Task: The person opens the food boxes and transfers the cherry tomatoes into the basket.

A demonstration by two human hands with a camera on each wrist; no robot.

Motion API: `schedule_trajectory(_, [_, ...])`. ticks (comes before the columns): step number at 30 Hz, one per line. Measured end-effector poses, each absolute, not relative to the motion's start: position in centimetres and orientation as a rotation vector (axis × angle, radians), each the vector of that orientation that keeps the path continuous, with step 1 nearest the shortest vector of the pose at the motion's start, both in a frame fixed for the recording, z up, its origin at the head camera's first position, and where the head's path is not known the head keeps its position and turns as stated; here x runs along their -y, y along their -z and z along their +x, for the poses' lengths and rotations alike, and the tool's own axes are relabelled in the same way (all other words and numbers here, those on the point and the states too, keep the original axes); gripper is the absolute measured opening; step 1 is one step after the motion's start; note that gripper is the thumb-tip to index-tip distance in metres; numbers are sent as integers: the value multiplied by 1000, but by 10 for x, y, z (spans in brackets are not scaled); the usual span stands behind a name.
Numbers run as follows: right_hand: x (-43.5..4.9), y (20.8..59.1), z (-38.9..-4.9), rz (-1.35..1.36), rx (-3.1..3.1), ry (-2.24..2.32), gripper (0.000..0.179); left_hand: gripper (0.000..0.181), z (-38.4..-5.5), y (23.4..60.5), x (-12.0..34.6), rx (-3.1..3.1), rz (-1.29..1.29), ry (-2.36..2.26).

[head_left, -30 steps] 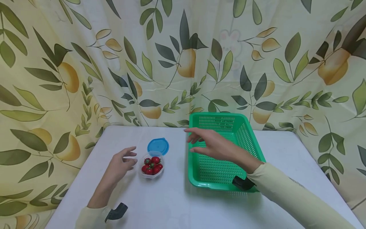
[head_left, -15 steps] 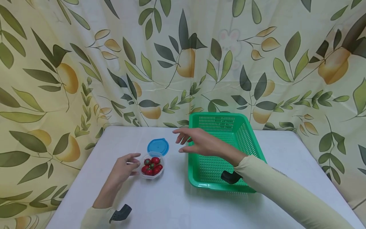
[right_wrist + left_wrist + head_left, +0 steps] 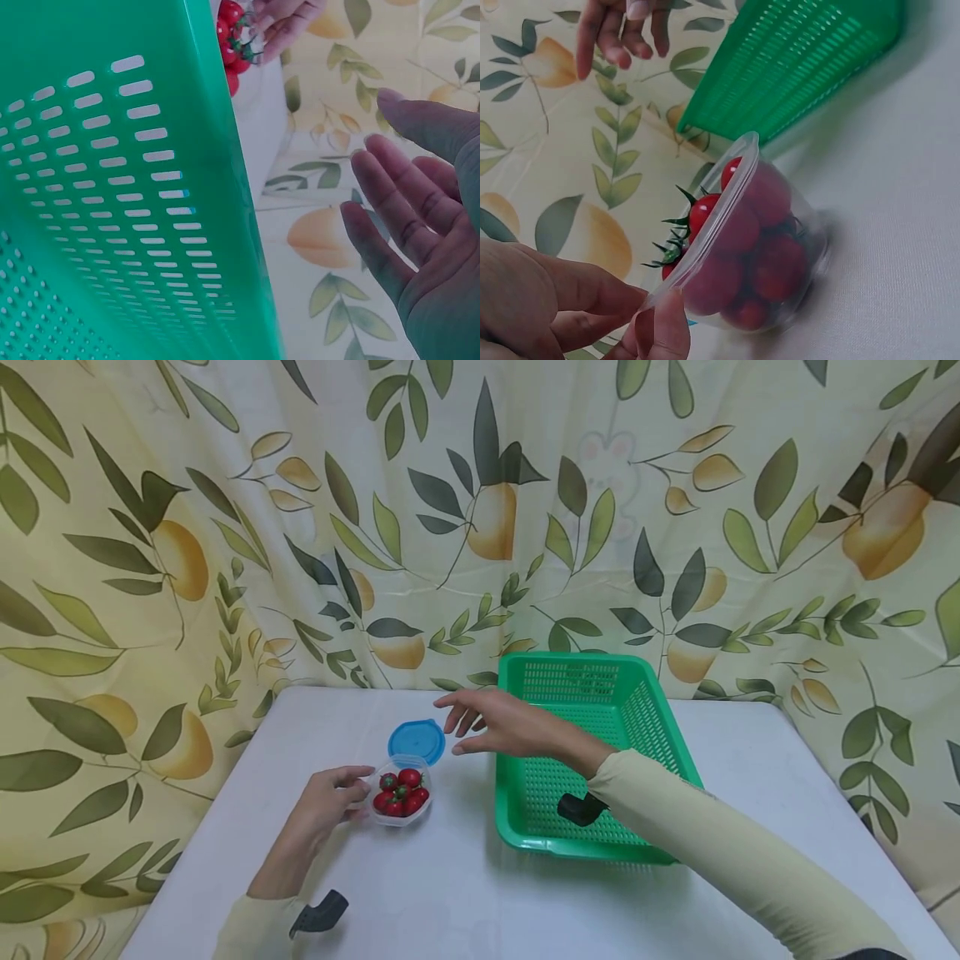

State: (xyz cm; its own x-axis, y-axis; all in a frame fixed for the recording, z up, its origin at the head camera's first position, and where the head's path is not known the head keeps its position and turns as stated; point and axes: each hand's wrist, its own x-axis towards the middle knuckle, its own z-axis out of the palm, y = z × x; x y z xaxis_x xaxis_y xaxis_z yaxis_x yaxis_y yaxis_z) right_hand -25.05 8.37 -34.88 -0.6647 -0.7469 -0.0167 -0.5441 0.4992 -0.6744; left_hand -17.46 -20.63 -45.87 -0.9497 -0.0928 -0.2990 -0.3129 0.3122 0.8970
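Note:
A clear plastic container [image 3: 810, 259] with several red cherry tomatoes [image 3: 402, 792], green stems on some, stands on the table. My left hand [image 3: 324, 802] is at its left side. In the left wrist view the thumb and fingers [image 3: 671, 330] pinch the container's rim. Just behind the container lies a round blue lid [image 3: 417, 742], flat on the table. My right hand [image 3: 504, 722] reaches leftward over the left rim of a green basket [image 3: 517, 839], fingers spread and loosely bent, holding nothing. Its fingertips hover just right of the lid.
The basket, with slotted walls, stands right of the container on the white table [image 3: 450, 893]. A curtain [image 3: 300, 568] with a fruit-and-leaf print hangs behind the table. Black wrist mounts [image 3: 321, 912] stick out by both sleeves.
My right hand has moved left from above the basket toward the blue lid. The left hand has moved right and now pinches the container's rim.

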Motion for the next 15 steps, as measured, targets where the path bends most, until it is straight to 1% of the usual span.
schedule_trajectory(15, [-53, 365, -267, -1165, -2296, 874, 42, 36, -172, 458, 207, -2286, -415, -1797])
